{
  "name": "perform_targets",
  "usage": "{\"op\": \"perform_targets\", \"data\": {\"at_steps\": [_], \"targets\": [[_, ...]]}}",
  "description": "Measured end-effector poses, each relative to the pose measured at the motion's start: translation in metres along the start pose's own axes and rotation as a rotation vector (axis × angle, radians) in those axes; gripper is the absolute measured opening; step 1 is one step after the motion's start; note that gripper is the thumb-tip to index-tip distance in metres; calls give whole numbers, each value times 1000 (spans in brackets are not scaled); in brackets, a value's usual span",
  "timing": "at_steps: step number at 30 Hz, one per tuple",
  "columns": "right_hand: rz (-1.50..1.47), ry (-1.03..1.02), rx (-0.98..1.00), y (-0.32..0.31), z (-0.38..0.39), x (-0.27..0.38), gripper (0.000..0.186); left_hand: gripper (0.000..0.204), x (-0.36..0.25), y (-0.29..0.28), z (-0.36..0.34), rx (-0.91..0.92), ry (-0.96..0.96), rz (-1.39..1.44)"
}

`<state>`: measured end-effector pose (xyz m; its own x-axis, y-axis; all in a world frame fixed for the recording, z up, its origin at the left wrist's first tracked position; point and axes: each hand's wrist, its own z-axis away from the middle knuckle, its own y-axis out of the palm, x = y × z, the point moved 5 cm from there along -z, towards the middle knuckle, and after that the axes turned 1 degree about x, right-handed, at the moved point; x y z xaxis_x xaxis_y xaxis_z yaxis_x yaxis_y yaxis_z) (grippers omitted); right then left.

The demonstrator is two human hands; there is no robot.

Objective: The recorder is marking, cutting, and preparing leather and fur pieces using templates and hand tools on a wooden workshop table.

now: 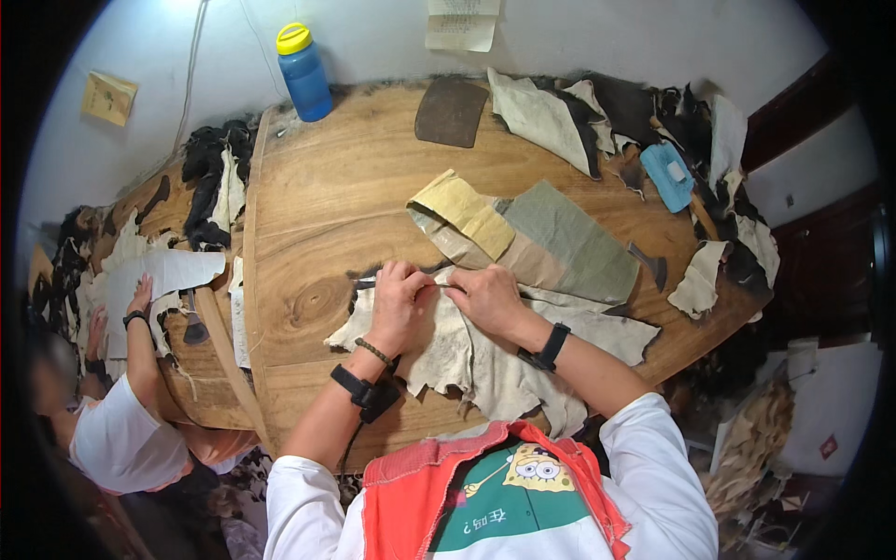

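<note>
A cream-coloured hide (pixel 434 355) with dark fur along its edges lies skin side up on the wooden table in front of me. At its far edge my left hand (pixel 403 301) is closed, fingers pinching the hide's dark-fringed border. Close beside it, my right hand (pixel 487 297) also pinches this edge, its fingertips a short gap from the left ones. Something thin and dark runs between the two hands; I cannot tell whether it is fur or a tool. Just beyond my hands lies a long grey-green and tan pattern sheet (pixel 583 243) with a yellowish folded part (pixel 467 213).
A fan-bladed tool (pixel 651 266) lies right of the sheet. Farther back are a blue bottle (pixel 306 79), a brown flat piece (pixel 452 112), fur pieces (pixel 546 117) and a light-blue packet (pixel 665 175). At left, another person's hand (pixel 140 294) rests on a white sheet (pixel 177 271).
</note>
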<state>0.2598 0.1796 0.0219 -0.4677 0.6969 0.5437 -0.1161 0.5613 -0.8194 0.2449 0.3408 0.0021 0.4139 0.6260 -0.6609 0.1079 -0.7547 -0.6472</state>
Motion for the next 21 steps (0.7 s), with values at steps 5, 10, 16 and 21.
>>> {"op": "perform_targets", "data": {"at_steps": [5, 10, 16, 21], "targets": [[28, -186, 16, -10, -6, 10, 13, 12, -1, -2, -7, 50, 48, -29], [-35, -180, 101, -12, -16, 0, 14, 14, 1, -9, -10, 145, -38, 115], [-138, -202, 135, -9, -34, -8, 7, 13, 11, -4, -7, 124, -83, 84], [-207, -177, 229, 0, -37, -19, 8, 12, 10, -3, -8, 134, -113, 68]]}}
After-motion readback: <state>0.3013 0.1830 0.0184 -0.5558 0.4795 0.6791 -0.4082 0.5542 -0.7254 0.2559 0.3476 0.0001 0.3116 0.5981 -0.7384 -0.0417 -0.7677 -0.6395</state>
